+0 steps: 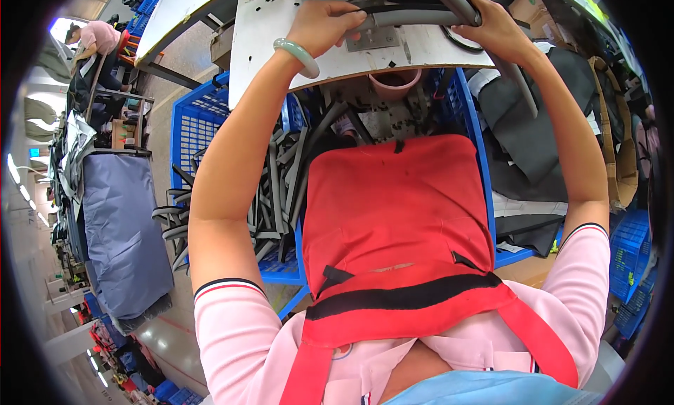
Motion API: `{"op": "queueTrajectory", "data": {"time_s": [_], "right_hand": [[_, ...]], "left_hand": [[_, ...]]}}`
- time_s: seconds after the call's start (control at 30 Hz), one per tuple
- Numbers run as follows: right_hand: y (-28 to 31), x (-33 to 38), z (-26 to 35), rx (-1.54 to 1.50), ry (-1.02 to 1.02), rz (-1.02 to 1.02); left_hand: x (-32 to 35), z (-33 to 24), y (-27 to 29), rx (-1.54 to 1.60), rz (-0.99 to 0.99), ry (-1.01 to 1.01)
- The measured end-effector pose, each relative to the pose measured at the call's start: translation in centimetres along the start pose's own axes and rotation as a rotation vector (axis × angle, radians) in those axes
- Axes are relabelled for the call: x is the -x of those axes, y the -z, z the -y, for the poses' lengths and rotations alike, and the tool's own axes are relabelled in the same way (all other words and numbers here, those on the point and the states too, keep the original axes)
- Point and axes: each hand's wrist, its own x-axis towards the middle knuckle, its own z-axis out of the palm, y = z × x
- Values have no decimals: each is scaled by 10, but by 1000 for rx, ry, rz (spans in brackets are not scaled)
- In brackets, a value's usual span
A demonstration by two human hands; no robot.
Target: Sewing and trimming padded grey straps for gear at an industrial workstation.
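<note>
A long grey padded strip with black edging (421,17) stretches between my hands over the white worktable (267,61). My left hand (324,27), with a pale green bangle on its wrist, pinches the strip near its left end, fingers closed. On the right, my right hand (497,29) grips the strip with thumb and fingers where lengths of it meet. One length runs up out of view and another hangs down below that hand. A metal plate (372,40) lies in the tabletop under the strip. The fingertips of my right hand are partly hidden by the strip.
A blue plastic crate (184,117) at my left holds many similar strips (277,187). Under the table edge is a pink bucket (395,85). Dark fabric pieces (533,138) and a cardboard box (618,138) are at my right. A person (98,40) sits far left.
</note>
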Motion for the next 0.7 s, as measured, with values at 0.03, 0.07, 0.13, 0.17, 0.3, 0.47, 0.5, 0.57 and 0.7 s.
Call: {"op": "queueTrajectory", "data": {"time_s": [0.03,0.07,0.13,0.17,0.3,0.47,0.5,0.57,0.7], "right_hand": [[0,-2,-2,1,-1,-2],[-1,-4,-5,-17,-2,36],[-1,-8,-7,-34,-6,71],[0,-9,-8,-29,1,37],[8,-14,-3,-23,-32,78],[10,-20,4,-15,-53,49],[8,-22,3,-15,-60,53],[5,-25,-3,-7,-32,38],[0,-16,-15,-56,-35,-95]], "left_hand": [[-3,0,0,-6,-9,0],[-5,0,0,-7,-8,-2],[-8,-1,0,-13,-25,16],[-9,-1,0,-7,-17,24],[-15,3,2,63,-26,17],[-31,16,5,131,-35,1],[-35,18,5,195,-7,-21],[-41,24,2,257,19,-40],[-31,27,9,324,-75,-48]]}}
